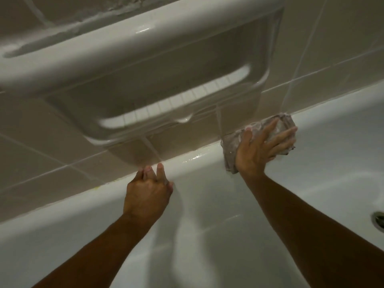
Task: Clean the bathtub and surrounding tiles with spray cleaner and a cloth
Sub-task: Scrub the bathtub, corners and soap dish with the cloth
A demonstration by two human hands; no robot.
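Head view, we list: cloth (230, 151) on the far rim of the bathtub (197, 163) against the tiles (311, 48), long axis along that rim, pressed flat by our right hand (257, 151), fingers spread straight; left hand (145, 194), loosely bent and empty, rests leftward.

Dim, warm-grey light with small glare spots on the wet bathtub (207, 163) rim, soft overall blur, and wide-angle bending at the edges.

I saw a glossy beige ceramic soap niche (166, 90) with a rounded white grab bar (124, 44), set into the dim beige tiled wall (332, 48).
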